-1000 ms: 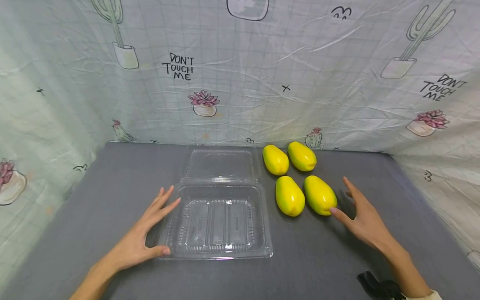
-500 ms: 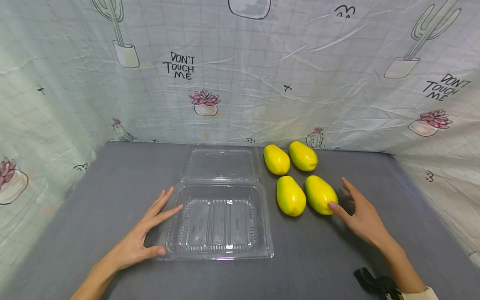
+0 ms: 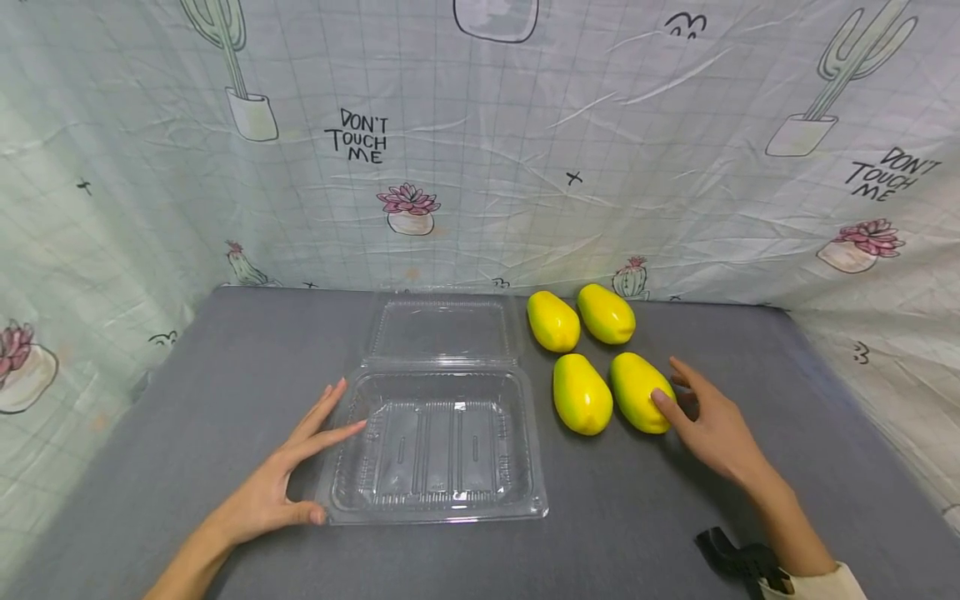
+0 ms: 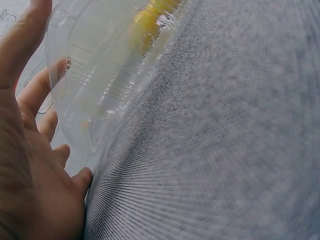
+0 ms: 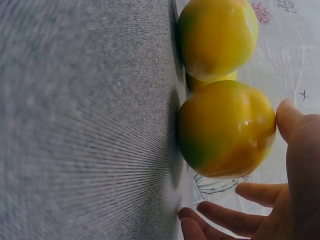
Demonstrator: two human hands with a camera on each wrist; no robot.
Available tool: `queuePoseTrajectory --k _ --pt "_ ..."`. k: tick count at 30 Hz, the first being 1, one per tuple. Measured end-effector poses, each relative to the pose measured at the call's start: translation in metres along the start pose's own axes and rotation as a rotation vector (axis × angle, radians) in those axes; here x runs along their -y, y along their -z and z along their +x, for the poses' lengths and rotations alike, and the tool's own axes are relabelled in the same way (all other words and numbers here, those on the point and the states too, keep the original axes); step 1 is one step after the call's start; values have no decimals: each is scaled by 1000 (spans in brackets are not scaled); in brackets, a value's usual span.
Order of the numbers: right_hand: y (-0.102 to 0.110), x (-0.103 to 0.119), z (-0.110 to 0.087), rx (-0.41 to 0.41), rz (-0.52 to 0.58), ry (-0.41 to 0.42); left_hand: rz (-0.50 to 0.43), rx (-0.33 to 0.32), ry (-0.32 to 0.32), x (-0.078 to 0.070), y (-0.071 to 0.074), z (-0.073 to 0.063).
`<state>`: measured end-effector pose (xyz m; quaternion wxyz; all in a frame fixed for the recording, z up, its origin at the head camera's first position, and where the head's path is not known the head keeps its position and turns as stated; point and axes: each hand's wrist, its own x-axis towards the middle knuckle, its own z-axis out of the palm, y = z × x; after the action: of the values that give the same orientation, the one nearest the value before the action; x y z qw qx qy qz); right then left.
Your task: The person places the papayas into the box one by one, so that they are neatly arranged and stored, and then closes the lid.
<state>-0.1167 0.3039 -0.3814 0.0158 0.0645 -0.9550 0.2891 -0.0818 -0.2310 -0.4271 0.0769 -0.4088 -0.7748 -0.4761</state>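
Note:
A clear plastic clamshell container (image 3: 438,510) lies with its lid (image 3: 442,329) folded back. My left hand (image 3: 273,479) is at its left side, fingers spread, index finger over the rim and thumb near the front left corner. To the right, several glossy yellow fruits, papaya- or mango-like, lie in two rows. The front right fruit (image 3: 637,392) is nearest my right hand (image 3: 712,429). In the right wrist view, the thumb (image 5: 289,120) is right at this fruit (image 5: 225,130), while the loosely extended fingers (image 5: 232,217) stand apart from it.
Another yellow fruit (image 3: 582,396) sits close left of the front right one, with two more fruits (image 3: 553,322) behind. A grey cloth (image 3: 247,367) covers the table. Printed curtains (image 3: 480,167) hang along the back and sides. A black strap (image 3: 731,554) shows at the right wrist.
My right hand has moved slightly left, bringing its thumb over the front right fruit. My left hand has shifted a little lower beside the container. The fruits and container stay put.

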Motion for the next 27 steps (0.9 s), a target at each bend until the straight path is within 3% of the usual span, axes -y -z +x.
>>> queuePoseTrajectory --k 8,16,27 --pt "3 0 0 80 -34 -54 -17 -15 -20 4 -1 0" --pt "5 -2 0 135 80 -71 -32 -32 -14 5 -1 0" --pt "4 -4 -4 120 115 11 -51 -26 -21 7 -1 -3"
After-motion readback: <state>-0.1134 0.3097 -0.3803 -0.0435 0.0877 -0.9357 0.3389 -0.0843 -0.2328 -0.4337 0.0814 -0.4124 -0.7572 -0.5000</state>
